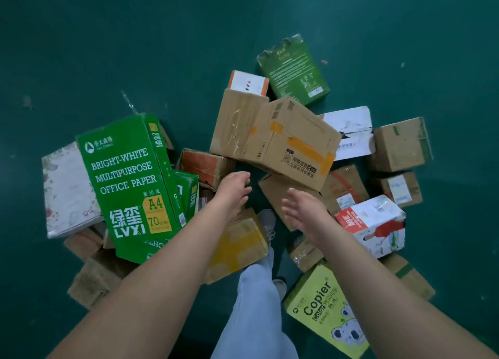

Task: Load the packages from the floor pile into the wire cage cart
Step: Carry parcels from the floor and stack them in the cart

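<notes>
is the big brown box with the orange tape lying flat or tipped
Tipped. The brown box sits tilted, propped on other boxes in the pile, one corner raised.

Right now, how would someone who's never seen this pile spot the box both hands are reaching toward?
Start at the tall green office-paper carton on the pile's left and look right, to the middle. The tilted brown box lies on top there, just beyond both hands. Only it carries orange tape strips.

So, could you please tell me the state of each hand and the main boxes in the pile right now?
Left hand: open, empty, reaching.
Right hand: open, empty.
Large brown cardboard box with orange tape: closed, tilted atop others.
Green office paper carton: closed, leaning.
Yellow-green Copier carton: closed, on floor.
White-and-red carton: closed, tilted.
</notes>
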{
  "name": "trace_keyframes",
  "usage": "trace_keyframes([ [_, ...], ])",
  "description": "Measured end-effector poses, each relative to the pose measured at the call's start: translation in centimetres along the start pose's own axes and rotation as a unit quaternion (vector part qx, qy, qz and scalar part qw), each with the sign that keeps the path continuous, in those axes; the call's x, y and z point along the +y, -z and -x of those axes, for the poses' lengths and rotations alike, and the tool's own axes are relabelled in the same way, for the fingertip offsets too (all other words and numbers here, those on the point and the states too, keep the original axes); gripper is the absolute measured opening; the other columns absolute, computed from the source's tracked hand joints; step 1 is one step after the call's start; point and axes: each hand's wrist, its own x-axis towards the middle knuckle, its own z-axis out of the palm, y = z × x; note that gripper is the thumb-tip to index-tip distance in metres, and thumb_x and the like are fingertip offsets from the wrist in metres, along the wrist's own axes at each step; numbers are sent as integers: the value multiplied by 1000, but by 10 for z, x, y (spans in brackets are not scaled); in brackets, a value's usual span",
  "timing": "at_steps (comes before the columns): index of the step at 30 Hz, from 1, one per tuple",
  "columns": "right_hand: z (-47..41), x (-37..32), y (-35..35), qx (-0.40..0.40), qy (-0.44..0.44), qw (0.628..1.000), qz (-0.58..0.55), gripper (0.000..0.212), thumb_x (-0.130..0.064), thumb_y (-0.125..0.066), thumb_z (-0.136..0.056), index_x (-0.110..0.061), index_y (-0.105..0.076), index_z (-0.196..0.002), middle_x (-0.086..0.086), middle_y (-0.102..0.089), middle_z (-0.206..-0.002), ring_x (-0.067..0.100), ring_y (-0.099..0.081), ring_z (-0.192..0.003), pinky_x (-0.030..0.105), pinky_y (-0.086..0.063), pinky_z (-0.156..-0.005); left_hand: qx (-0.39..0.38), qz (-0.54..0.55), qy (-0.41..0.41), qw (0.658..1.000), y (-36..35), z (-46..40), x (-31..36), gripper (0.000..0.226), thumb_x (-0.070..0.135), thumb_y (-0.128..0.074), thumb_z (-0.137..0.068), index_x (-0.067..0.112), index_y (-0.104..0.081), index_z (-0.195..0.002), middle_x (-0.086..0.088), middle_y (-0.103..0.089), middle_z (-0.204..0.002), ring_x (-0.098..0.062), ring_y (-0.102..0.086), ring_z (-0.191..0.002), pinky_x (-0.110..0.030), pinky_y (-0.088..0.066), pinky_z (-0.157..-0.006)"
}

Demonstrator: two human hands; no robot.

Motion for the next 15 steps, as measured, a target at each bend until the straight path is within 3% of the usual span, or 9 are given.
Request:
trace_keyframes([
  [7, -147, -26, -102, -87, -7, 995, 49, 40, -31, -52, -106, -18, -53, -143, 1, -66, -130, 18, -65, -111, 35, -56, -99, 40, -4, 12, 999, 30, -154, 5, 35, 25, -48, -108, 13, -53, -141, -2, -59, -128, -19, -57, -116, -35, -47, -101],
  [11, -236, -51, -160, -101, 27, 994, 37, 34, -24, -48, -107, -19, -52, -141, 4, -61, -134, 19, -62, -114, 31, -57, -90, 71, -12, 21, 997, 42, -240, 7, 18, 23, -45, -108, 19, -62, -104, -3, -59, -109, -18, -56, -105, -31, -49, -88],
  [12, -255, -55, -171, -106, 39, 993, 42, 38, -24, -47, -108, -21, -49, -146, 4, -58, -137, 21, -61, -117, 31, -56, -90, 72, -20, 15, 997, 44, -258, 8, 20, 23, -44, -109, 18, -63, -108, -4, -58, -113, -18, -55, -108, -32, -49, -91],
  [15, -304, -55, -187, -71, 39, 996, 30, 49, -29, -45, -108, -30, -35, -156, 4, -50, -147, 25, -50, -131, 47, -43, -113, 75, -44, -17, 996, 44, -305, 8, 35, 24, -45, -108, 18, -55, -141, -1, -55, -125, -20, -53, -120, -36, -47, -108],
])
